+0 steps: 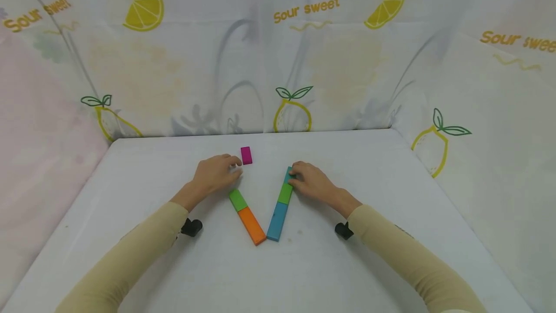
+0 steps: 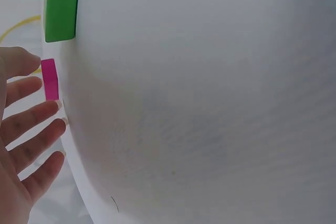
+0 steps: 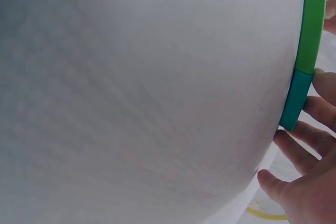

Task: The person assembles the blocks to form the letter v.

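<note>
Several coloured blocks lie on the white table in two slanting rows that meet at the near end like a V. The left row has a green block (image 1: 238, 200) and a longer orange block (image 1: 252, 226). In the right row a short teal block (image 3: 297, 98) is at the far end, then a green block (image 1: 284, 194), then a longer blue block (image 1: 277, 222). My right hand (image 1: 314, 182) touches the teal block with thumb and fingertips, partly covering it. My left hand (image 1: 216, 173) holds nothing, its fingers spread beside a magenta block (image 1: 246, 155).
The white table (image 1: 108, 197) ends at a back edge, where a cloth with printed lemons (image 1: 293, 116) hangs. More cloth borders both sides. Dark wrist camera mounts (image 1: 192, 227) hang below both sleeves.
</note>
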The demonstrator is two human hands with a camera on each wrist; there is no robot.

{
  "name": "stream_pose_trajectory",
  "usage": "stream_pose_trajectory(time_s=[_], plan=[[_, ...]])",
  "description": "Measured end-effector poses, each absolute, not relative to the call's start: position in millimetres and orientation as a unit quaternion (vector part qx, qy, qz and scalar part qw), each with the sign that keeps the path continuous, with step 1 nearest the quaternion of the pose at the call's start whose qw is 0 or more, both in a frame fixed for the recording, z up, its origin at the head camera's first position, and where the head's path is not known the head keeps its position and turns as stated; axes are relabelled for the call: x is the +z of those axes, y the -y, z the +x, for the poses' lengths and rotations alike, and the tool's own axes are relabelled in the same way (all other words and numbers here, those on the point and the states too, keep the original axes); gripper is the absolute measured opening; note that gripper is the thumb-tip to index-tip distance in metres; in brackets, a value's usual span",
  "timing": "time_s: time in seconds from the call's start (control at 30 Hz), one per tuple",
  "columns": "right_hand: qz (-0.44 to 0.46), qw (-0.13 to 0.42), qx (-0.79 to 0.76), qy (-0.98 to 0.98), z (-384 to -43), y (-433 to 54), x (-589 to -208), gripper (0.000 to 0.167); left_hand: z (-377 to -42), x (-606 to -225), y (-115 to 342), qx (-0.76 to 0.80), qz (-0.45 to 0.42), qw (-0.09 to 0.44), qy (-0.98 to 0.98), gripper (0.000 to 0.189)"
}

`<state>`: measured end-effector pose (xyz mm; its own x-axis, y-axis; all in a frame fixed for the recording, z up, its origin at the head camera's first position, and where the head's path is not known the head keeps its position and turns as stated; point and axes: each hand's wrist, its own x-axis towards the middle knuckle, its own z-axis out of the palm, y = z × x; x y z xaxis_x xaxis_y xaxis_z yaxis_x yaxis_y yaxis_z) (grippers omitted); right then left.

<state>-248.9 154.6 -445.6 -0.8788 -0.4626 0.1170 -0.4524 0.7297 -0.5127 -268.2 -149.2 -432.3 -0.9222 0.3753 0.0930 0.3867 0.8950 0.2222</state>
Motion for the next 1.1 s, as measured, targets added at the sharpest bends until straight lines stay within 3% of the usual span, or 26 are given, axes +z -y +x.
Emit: stream_pose_trajectory(time_s=[0.8,1.1], plan=[[-0.25,0.006,-0.275,-0.928,-248.2,-155.0,-444.0,0.024,-299.9,-431.7,150.5,-0.159,-0.147,-0.014,0.976,0.039],[-0.245,0.01,-0.273,-0.93,-248.4,-154.2,-444.0,0.025,-307.7,-428.7,146.5,-0.149,-0.18,-0.013,0.972,0.043]])
